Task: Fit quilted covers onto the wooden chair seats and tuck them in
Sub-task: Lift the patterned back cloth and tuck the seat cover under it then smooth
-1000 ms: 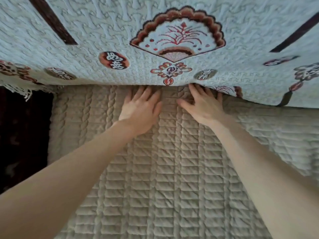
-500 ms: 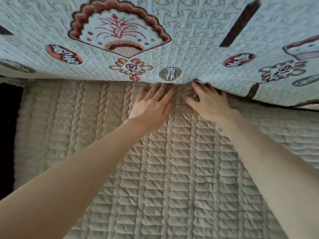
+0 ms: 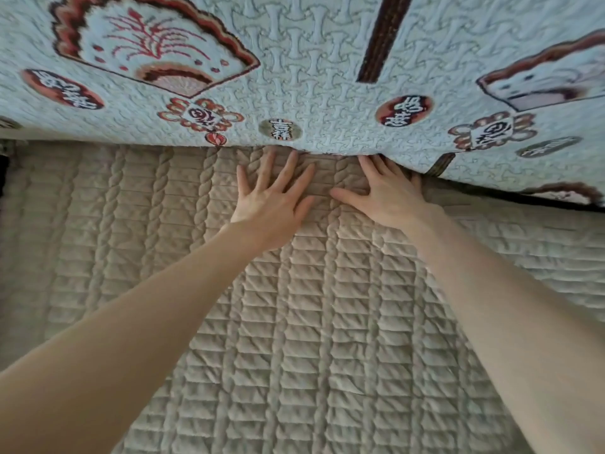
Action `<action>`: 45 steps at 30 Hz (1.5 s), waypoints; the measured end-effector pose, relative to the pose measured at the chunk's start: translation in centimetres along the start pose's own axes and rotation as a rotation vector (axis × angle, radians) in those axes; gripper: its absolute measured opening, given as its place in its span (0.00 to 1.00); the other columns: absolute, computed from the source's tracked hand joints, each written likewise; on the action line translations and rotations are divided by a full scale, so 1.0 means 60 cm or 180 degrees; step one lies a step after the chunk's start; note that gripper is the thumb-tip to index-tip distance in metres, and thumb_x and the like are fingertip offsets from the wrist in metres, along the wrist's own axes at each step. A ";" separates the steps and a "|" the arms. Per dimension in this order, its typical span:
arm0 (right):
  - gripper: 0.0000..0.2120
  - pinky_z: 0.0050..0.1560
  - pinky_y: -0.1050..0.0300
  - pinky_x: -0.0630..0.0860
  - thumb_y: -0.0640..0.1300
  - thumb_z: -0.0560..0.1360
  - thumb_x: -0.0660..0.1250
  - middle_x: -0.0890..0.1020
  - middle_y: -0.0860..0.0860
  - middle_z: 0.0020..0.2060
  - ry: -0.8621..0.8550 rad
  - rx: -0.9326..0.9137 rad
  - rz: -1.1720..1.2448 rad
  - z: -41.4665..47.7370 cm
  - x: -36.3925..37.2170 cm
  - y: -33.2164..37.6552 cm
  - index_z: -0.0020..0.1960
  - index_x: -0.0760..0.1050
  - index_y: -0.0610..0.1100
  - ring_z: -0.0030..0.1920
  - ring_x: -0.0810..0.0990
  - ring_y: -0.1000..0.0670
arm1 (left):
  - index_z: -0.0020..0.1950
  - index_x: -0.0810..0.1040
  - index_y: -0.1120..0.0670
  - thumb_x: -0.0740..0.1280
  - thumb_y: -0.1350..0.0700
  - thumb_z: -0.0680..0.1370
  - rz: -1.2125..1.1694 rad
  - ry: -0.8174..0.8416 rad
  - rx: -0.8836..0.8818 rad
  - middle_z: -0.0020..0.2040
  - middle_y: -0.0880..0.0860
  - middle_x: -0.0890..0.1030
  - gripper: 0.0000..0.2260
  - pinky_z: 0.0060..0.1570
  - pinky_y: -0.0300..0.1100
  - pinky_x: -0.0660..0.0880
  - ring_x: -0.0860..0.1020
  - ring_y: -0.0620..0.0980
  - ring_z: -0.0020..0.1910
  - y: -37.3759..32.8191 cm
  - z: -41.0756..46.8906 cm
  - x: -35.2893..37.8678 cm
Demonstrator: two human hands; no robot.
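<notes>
A beige quilted cover [image 3: 294, 322] with rope-like stitched ridges lies spread over the seat and fills the lower view. My left hand [image 3: 271, 204] presses flat on it with straight, spread fingers, its tips at the fold where the seat meets the back. My right hand [image 3: 386, 194] lies flat beside it, thumb pointing left. Its fingertips are pushed under the lower edge of the pale patterned back cover [image 3: 311, 77] and are hidden there. No wood of the chair shows.
The pale back cover carries red-brown fan motifs, round badges and dark stripes [image 3: 383, 37]. It hangs over the fold along the whole width. A dark gap [image 3: 3, 172] shows at the far left beyond the seat's edge.
Both hands have slid to the right along the fold, still flat on the beige cover. The view has shifted right too, so the fan motif now sits at the upper left.
</notes>
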State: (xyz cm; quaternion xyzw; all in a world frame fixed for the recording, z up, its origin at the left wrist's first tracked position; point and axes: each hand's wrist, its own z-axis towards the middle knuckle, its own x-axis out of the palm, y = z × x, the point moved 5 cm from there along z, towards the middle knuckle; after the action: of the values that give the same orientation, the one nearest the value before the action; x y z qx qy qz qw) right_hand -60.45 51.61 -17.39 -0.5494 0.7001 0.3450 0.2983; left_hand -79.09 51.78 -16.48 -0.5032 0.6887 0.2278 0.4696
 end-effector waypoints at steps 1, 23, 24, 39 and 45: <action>0.44 0.74 0.36 0.48 0.75 0.72 0.49 0.46 0.55 0.79 -0.0041 -0.0044 0.0051 -0.005 -0.001 0.002 0.79 0.41 0.54 0.78 0.47 0.49 | 0.77 0.39 0.41 0.42 0.40 0.81 -0.0024 0.0109 -0.0063 0.78 0.46 0.39 0.25 0.70 0.67 0.40 0.36 0.55 0.76 0.004 0.006 0.001; 0.30 0.74 0.43 0.36 0.64 0.80 0.45 0.46 0.56 0.79 -0.0377 0.0787 0.0141 -0.207 -0.019 -0.217 0.79 0.48 0.54 0.78 0.43 0.53 | 0.79 0.45 0.44 0.43 0.44 0.83 -0.0225 0.0068 0.0764 0.79 0.49 0.42 0.23 0.73 0.62 0.39 0.40 0.53 0.77 -0.228 -0.022 -0.010; 0.30 0.75 0.43 0.36 0.64 0.80 0.45 0.47 0.56 0.79 -0.0349 0.0777 0.0158 -0.200 -0.020 -0.228 0.79 0.48 0.54 0.78 0.44 0.53 | 0.79 0.45 0.44 0.42 0.44 0.83 -0.0215 0.0093 0.0768 0.79 0.49 0.42 0.23 0.73 0.62 0.39 0.40 0.53 0.77 -0.241 -0.013 -0.009; 0.38 0.74 0.36 0.44 0.72 0.75 0.47 0.49 0.56 0.79 -0.0090 0.0137 0.0312 -0.076 -0.022 -0.317 0.79 0.45 0.55 0.78 0.46 0.48 | 0.79 0.51 0.47 0.45 0.46 0.84 -0.0060 -0.0405 0.0287 0.79 0.49 0.46 0.23 0.73 0.62 0.45 0.45 0.53 0.78 -0.339 0.072 0.006; 0.36 0.75 0.42 0.45 0.67 0.78 0.47 0.52 0.51 0.79 -0.0409 -0.0088 0.0151 -0.124 -0.009 -0.315 0.80 0.45 0.50 0.78 0.51 0.48 | 0.79 0.43 0.47 0.41 0.43 0.83 -0.0235 -0.0018 -0.0009 0.79 0.45 0.41 0.25 0.71 0.64 0.37 0.40 0.49 0.77 -0.355 0.101 0.015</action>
State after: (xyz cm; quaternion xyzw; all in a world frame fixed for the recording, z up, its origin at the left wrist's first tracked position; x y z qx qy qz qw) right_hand -42.18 42.91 -15.58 -0.5135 0.6875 0.3962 0.3268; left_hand -57.26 47.81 -16.61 -0.5283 0.6680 0.2127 0.4790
